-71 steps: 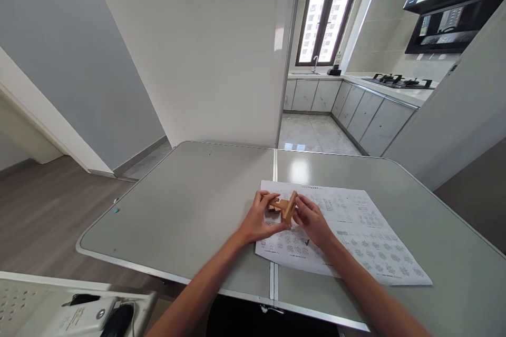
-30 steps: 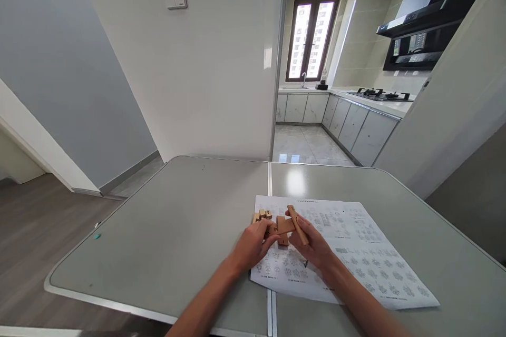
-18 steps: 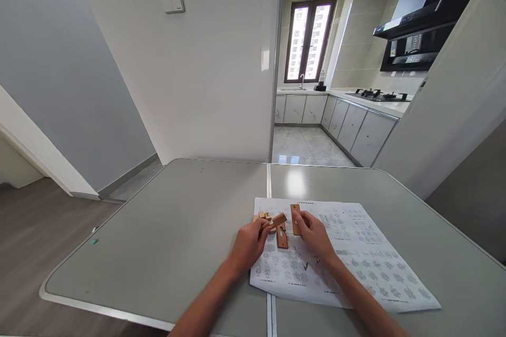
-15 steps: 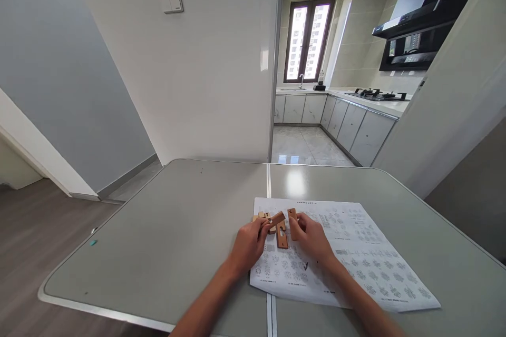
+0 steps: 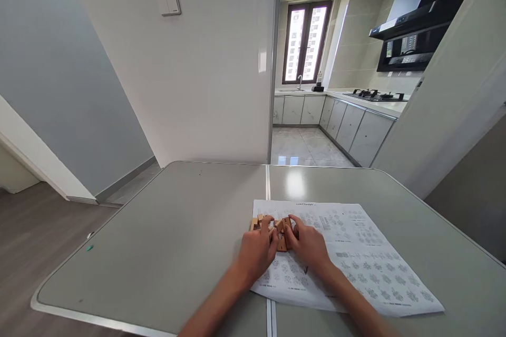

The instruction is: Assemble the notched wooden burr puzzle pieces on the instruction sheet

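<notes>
Small notched wooden puzzle pieces (image 5: 255, 222) lie close together on a printed sheet (image 5: 356, 279). My left hand (image 5: 256, 253) is bent over them from the left, its fingers closed on a wooden piece (image 5: 279, 225) that they partly cover. A reddish-brown piece (image 5: 282, 246) lies flat between my hands. In my right hand (image 5: 309, 242), thumb and fingers pinch an upright-looking wooden piece with a dark mark near its top (image 5: 286, 225), close against the others. My fingers hide how the pieces touch.
The sheet lies on a grey folding table (image 5: 158, 253) with a metal seam (image 5: 269, 300) down its middle. A small green bit (image 5: 89, 247) sits near the table's left edge. Beyond are a white wall (image 5: 213, 73) and a kitchen with a stove (image 5: 373, 96).
My left hand has moved right and lowered its tilted piece among the others. My right hand has shifted slightly left with its piece, so the two hands are closer together.
</notes>
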`<state>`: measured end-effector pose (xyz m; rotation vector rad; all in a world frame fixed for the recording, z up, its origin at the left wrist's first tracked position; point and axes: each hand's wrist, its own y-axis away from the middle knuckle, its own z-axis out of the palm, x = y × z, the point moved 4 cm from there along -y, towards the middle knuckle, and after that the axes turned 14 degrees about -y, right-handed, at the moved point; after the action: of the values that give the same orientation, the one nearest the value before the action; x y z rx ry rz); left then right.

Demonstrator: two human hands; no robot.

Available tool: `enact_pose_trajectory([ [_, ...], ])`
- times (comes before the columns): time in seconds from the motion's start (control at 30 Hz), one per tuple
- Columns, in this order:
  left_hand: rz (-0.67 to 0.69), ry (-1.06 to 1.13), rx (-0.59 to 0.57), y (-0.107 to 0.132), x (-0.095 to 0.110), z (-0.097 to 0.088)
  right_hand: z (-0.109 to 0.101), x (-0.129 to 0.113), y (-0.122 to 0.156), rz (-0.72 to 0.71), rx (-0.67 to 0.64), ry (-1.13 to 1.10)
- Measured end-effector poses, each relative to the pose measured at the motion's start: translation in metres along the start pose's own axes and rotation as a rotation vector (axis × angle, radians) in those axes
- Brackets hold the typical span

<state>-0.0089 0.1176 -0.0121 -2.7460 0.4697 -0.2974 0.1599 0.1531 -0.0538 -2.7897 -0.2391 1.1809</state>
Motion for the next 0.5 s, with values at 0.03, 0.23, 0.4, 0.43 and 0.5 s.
enact_pose_trajectory([
  [0.03, -0.006, -0.043, -0.013, -0.001, 0.003, 0.001, 0.0, -0.001, 0.0, -0.001, -0.004, 0.024],
  [0.23, -0.035, -0.129, -0.08, -0.001, 0.017, 0.011, 0.002, -0.003, 0.0, -0.025, -0.025, 0.093],
  [0.4, -0.049, -0.161, -0.05, -0.006, 0.019, 0.017, 0.004, -0.003, 0.0, -0.085, -0.023, 0.01],
  [0.43, -0.046, -0.165, -0.026, -0.008, 0.019, 0.017, 0.004, -0.004, 0.0, -0.099, -0.021, -0.019],
  [0.5, -0.049, -0.176, 0.008, -0.01, 0.019, 0.016, 0.005, -0.004, 0.0, -0.122, -0.015, -0.065],
])
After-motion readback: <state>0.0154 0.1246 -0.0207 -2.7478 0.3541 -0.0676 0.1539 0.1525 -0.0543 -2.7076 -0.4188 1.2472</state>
